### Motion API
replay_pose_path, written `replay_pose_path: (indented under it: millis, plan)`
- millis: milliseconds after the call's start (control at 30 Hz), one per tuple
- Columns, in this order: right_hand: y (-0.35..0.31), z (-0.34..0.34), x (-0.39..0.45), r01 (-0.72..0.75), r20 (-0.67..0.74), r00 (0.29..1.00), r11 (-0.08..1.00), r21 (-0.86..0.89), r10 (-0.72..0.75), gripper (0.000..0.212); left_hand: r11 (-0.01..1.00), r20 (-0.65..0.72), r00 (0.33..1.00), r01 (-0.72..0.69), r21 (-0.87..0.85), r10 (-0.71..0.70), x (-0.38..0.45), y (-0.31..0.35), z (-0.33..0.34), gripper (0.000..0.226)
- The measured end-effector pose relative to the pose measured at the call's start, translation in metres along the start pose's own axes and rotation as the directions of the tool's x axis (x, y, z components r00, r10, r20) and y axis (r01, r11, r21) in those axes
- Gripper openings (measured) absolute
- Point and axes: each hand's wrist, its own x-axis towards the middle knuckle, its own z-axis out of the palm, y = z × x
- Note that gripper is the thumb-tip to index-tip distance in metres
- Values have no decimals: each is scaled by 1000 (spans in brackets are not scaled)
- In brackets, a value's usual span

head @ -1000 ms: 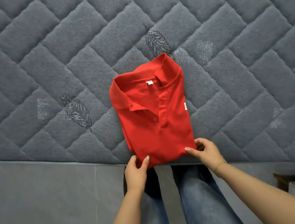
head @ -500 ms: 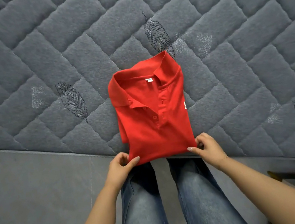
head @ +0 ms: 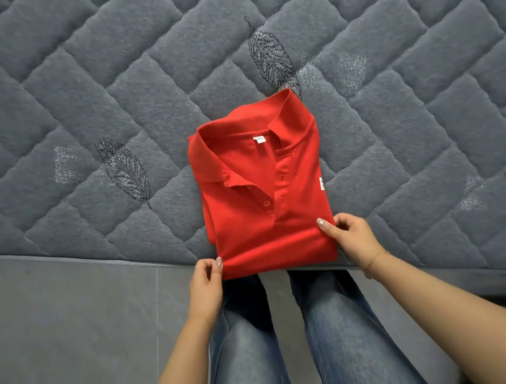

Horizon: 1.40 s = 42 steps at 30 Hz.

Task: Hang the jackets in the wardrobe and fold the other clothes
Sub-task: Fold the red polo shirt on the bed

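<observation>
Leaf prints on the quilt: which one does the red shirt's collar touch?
The upper middle leaf, just above the collar of the red shirt; the others lie clear of it.

place: home bedroom | evidence: quilted grey mattress cover [head: 397, 100] with embroidered leaf motifs [head: 267, 55] fills most of the view | folded red polo shirt [head: 262, 197] lying at its edge | grey tiled floor [head: 69, 340] beside the bed

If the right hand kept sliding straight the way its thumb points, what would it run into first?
The right hand already pinches the near right corner of the folded red polo shirt, thumb pointing up-left. Going on, it would probably cross the shirt front and reach the button placket first.
</observation>
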Motion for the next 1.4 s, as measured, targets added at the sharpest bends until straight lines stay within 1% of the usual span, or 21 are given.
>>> replay_pose_path:
  millis: [33, 100, 167, 200, 300, 367, 433, 500, 533, 600, 633, 667, 733, 800, 900, 1000, 1067, 1133, 1200, 1300, 1400]
  plan:
    - [-4, 2, 1, -50, 31, 998, 996, 78, 48, 27, 1000, 3, 1000, -20, 2, 20, 0, 5, 2, 19]
    - [-17, 5, 11, -149, 76, 988, 965, 216, 136, 27, 994, -91, 991, -103, -38, 99, 4, 21, 5, 15]
    - [-30, 6, 27, -185, 103, 981, 943, 277, 162, 35, 988, -195, 971, -147, -36, 138, 14, 39, 9, 23]
    - [-37, 8, 34, -182, 104, 982, 939, 291, 158, 36, 991, -207, 970, -134, -23, 126, 19, 47, 11, 29]
    - [-55, 12, 47, -124, 60, 992, 958, 260, 112, 24, 996, -197, 977, -79, 35, 85, 34, 63, 21, 30]
    - [-64, 14, 47, -76, 54, 996, 970, 232, 65, 23, 992, -239, 963, -118, 41, 124, 36, 69, 26, 22]
    - [-69, 15, 47, -13, 26, 1000, 969, 246, 7, 23, 988, -241, 962, -147, -54, 130, 37, 71, 27, 11]
    - [-73, 12, 44, 71, -16, 998, 970, 231, -69, 19, 964, -137, 989, -79, -254, 45, 34, 72, 24, 11]
    - [-74, 11, 43, 106, -29, 994, 971, 216, -102, 16, 950, -109, 994, -43, -310, 9, 34, 70, 22, 10]
    - [-72, 9, 41, 139, -52, 990, 971, 196, -131, 15, 969, -190, 981, -75, -235, 30, 37, 64, 17, 14]
    - [-70, 8, 42, 137, -76, 989, 972, 193, -124, 16, 975, -222, 975, -78, -206, 31, 39, 61, 16, 16]
    - [-67, 7, 42, 126, -110, 988, 974, 190, -106, 16, 970, -221, 975, -73, -232, 21, 39, 60, 17, 14]
    - [-62, 6, 46, 90, -173, 983, 978, 190, -57, 17, 958, -169, 985, -62, -281, 14, 38, 64, 21, 9]
    - [-60, 5, 49, 65, -188, 982, 979, 194, -28, 19, 954, -141, 990, -47, -297, 5, 39, 63, 26, 12]
    - [-59, 3, 54, 29, -123, 992, 985, 173, -7, 17, 952, -201, 979, -72, -297, 12, 35, 65, 26, 8]
    - [-65, 1, 57, -24, -32, 999, 971, 238, 33, 6, 937, -183, 983, -53, -344, -12, 35, 67, 23, 29]
    - [-77, 1, 64, 26, -58, 998, 969, 246, -12, 26, 940, -176, 984, -88, -330, 30, 44, 77, 19, 46]
    - [-95, 2, 74, 137, -116, 986, 975, 177, -117, 43, 927, -188, 979, -142, -348, 80, 60, 97, 16, 48]
    - [-118, 5, 86, 216, -112, 973, 970, 110, -204, 43, 913, -185, 979, -148, -381, 82, 79, 121, 13, 46]
    - [-147, 7, 104, 207, -32, 978, 977, 44, -206, 28, 933, -135, 981, -177, -314, 141, 103, 148, 8, 55]
    - [-162, -1, 117, 271, 22, 962, 952, -145, -271, 12, 959, -87, 957, -281, -22, 278, 116, 160, -2, 35]
